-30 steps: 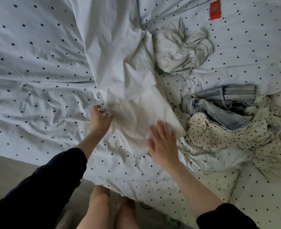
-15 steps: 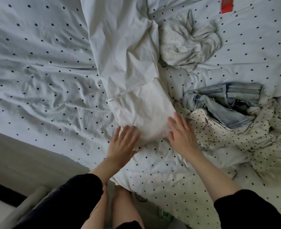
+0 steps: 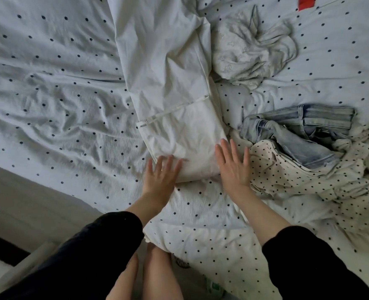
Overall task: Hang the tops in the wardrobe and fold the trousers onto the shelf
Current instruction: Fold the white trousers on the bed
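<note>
Pressing white trousers (image 3: 179, 118) flat, both hands; red label (image 3: 306, 2) unreadable.

White trousers (image 3: 175, 118) matt creased cloth; jeans (image 3: 298, 131) faded denim.

Both forearms reach forward from dark pushed-up sleeves, bare below the elbow. The left hand (image 3: 160, 176) lies palm down, fingers straight and slightly spread. The right hand (image 3: 233, 167) lies flat beside it, a little farther forward, fingers extended and fanned, thumb held out.
</note>
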